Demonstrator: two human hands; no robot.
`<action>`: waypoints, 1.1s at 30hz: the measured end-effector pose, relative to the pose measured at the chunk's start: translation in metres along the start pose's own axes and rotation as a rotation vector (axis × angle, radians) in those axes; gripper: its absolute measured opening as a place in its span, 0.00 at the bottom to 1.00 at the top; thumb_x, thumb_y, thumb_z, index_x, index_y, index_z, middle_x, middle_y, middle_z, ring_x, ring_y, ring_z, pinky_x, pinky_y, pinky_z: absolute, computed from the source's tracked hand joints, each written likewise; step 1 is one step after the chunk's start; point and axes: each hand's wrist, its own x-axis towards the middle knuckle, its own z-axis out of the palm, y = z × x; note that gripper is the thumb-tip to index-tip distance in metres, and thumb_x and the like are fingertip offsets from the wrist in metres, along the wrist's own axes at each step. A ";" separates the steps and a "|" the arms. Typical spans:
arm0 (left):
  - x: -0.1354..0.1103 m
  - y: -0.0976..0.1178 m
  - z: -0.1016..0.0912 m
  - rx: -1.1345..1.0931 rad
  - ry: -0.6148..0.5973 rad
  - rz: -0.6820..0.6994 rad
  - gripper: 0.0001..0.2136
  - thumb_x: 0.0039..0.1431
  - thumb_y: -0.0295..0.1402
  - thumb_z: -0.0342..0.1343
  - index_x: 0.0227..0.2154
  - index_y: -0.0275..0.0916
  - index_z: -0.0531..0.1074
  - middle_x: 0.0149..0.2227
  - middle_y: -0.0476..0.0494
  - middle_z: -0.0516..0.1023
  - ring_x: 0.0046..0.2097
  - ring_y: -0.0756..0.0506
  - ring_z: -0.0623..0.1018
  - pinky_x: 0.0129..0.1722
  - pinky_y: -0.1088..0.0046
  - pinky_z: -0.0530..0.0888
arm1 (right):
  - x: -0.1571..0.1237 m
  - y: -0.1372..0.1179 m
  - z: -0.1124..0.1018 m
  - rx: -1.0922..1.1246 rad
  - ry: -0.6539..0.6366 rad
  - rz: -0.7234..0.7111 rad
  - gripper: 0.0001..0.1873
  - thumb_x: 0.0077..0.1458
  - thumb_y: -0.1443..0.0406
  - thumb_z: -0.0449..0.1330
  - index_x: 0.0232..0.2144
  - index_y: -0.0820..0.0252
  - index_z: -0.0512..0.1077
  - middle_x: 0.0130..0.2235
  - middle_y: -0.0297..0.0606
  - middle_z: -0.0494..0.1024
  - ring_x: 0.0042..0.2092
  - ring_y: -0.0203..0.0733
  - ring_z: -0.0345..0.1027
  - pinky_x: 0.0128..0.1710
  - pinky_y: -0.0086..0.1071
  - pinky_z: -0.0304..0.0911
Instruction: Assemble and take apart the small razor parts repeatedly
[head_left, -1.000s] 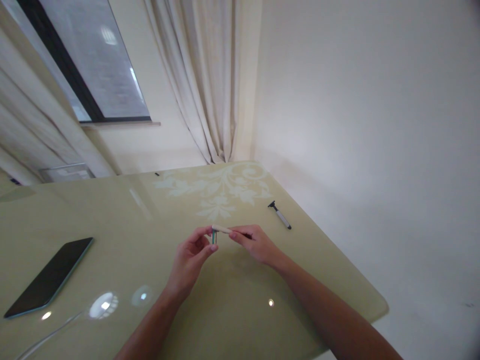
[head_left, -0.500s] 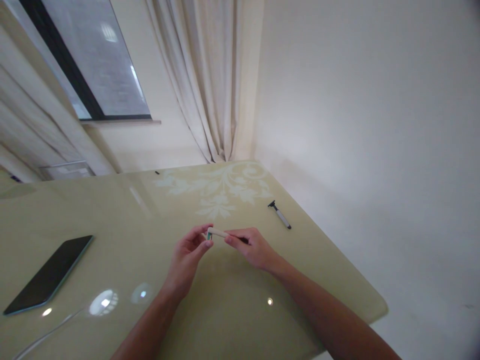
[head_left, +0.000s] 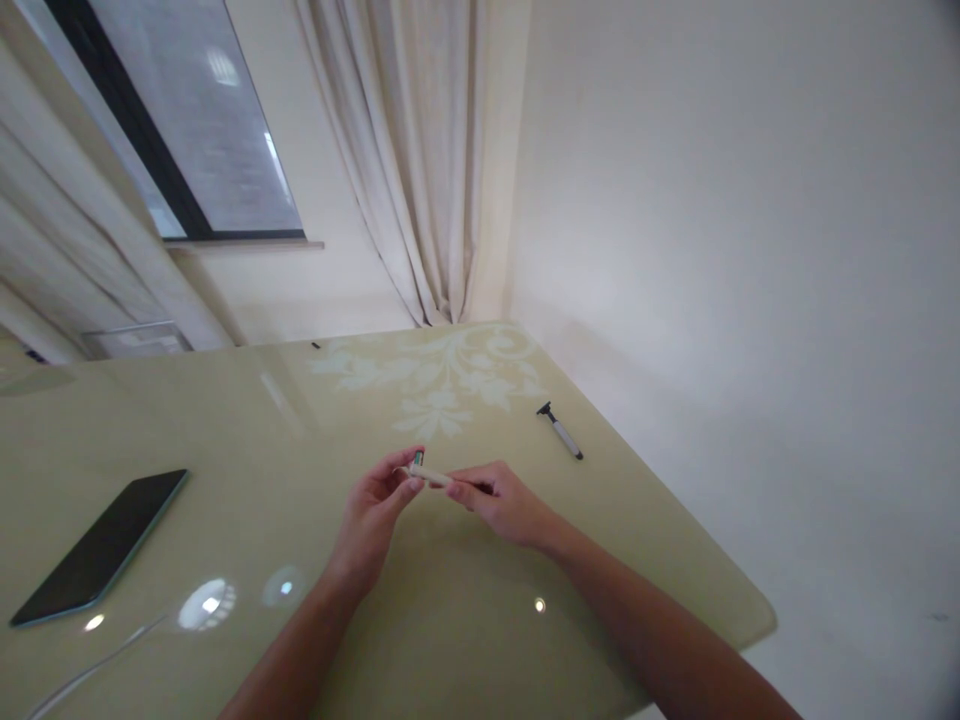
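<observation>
Held between my two hands above the table is a small razor [head_left: 435,477] with a pale beige handle and a dark and green head. Thumb and fingers of my left hand [head_left: 381,498] pinch around the head end, which points upward. The handle is gripped by my right hand [head_left: 504,500], whose fingers hide its far end. Beyond my right hand, a second razor [head_left: 562,436], grey-handled with a black head, lies on the tabletop apart from both hands.
The glossy greenish table [head_left: 247,430] has a right edge running along the wall. A dark tablet [head_left: 105,545] lies at the left, with a white cable [head_left: 97,665] nearer me. A tiny black piece [head_left: 316,345] sits at the far edge. Curtains [head_left: 427,160] hang behind.
The razor in my hands has been turned over: its head pointed down before and points up now. Both hands stay in nearly the same place.
</observation>
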 end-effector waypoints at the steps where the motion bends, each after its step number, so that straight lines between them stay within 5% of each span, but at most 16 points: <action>1: 0.000 0.000 0.000 -0.014 0.005 -0.001 0.24 0.46 0.43 0.75 0.47 0.42 0.83 0.32 0.49 0.77 0.35 0.49 0.72 0.39 0.74 0.69 | 0.000 0.001 -0.001 0.050 -0.063 0.033 0.28 0.68 0.47 0.56 0.52 0.60 0.82 0.23 0.28 0.59 0.25 0.33 0.48 0.25 0.29 0.44; 3: 0.001 0.000 0.000 -0.026 0.003 -0.001 0.24 0.45 0.43 0.76 0.47 0.42 0.83 0.32 0.49 0.77 0.35 0.49 0.71 0.39 0.74 0.69 | 0.002 0.004 -0.005 0.097 -0.102 0.063 0.30 0.68 0.46 0.55 0.52 0.63 0.82 0.23 0.27 0.57 0.24 0.32 0.47 0.24 0.28 0.44; 9: 0.001 -0.002 0.000 -0.021 -0.023 -0.005 0.22 0.47 0.42 0.75 0.45 0.42 0.84 0.32 0.49 0.77 0.35 0.49 0.70 0.39 0.75 0.68 | 0.003 0.003 -0.004 -0.138 0.216 -0.076 0.23 0.68 0.51 0.58 0.48 0.61 0.84 0.27 0.31 0.67 0.29 0.34 0.54 0.29 0.29 0.49; 16: 0.000 0.004 0.002 -0.088 0.018 -0.021 0.24 0.42 0.43 0.77 0.44 0.43 0.85 0.30 0.50 0.76 0.33 0.51 0.69 0.38 0.75 0.68 | 0.000 -0.003 -0.004 0.025 -0.071 0.025 0.29 0.68 0.47 0.56 0.50 0.65 0.82 0.23 0.28 0.57 0.25 0.33 0.47 0.25 0.28 0.44; 23: 0.001 0.000 0.001 -0.026 -0.010 -0.012 0.24 0.45 0.45 0.76 0.45 0.41 0.85 0.30 0.49 0.75 0.34 0.50 0.69 0.36 0.75 0.67 | 0.004 0.002 -0.006 -0.172 0.210 -0.054 0.23 0.68 0.51 0.57 0.46 0.62 0.84 0.26 0.30 0.65 0.28 0.34 0.53 0.29 0.29 0.48; 30: 0.001 0.002 0.000 -0.031 0.008 0.001 0.25 0.44 0.44 0.76 0.46 0.40 0.84 0.31 0.48 0.76 0.33 0.49 0.70 0.37 0.74 0.68 | 0.001 0.000 -0.009 -0.057 -0.056 -0.020 0.26 0.68 0.49 0.56 0.45 0.64 0.84 0.24 0.28 0.58 0.26 0.33 0.48 0.26 0.29 0.44; 33: 0.000 0.001 -0.001 -0.003 -0.018 0.003 0.24 0.46 0.43 0.75 0.47 0.41 0.84 0.32 0.48 0.77 0.34 0.49 0.70 0.37 0.74 0.68 | 0.002 0.000 -0.011 -0.111 0.039 -0.030 0.26 0.68 0.49 0.56 0.41 0.64 0.84 0.24 0.28 0.58 0.26 0.33 0.49 0.27 0.29 0.45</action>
